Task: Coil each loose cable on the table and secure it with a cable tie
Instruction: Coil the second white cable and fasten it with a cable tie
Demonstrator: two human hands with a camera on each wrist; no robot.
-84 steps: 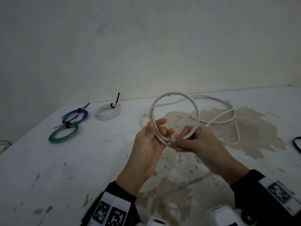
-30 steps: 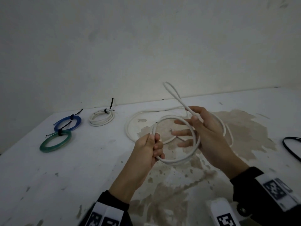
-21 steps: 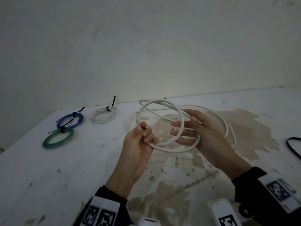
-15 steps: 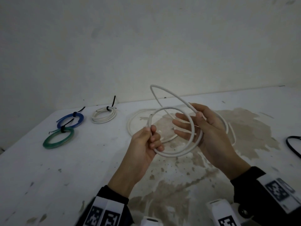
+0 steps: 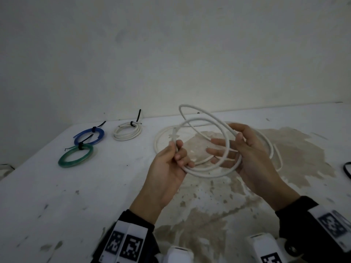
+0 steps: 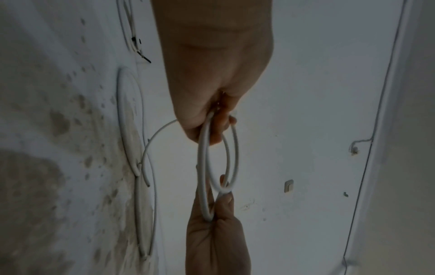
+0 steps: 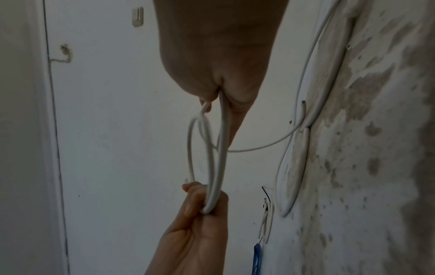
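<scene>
I hold a white cable as a coil of about three loops above the stained table. My left hand pinches the loops together on the coil's left side, near the cable's end. My right hand reaches through the coil on its right side with the fingers spread straight and the thumb pressing the strands. In the left wrist view the right hand pinches the loops. The right wrist view shows the left hand gripping the loops. The rest of the cable lies loose on the table behind.
Three tied coils lie at the back left: a blue one, a green one and a small white one, each with a black tie. A black cable shows at the right edge. A wall stands close behind the table.
My right hand has swung another loop of the white cable up and over onto the coil. The left hand has kept its grip, and the coil has gained a turn.
</scene>
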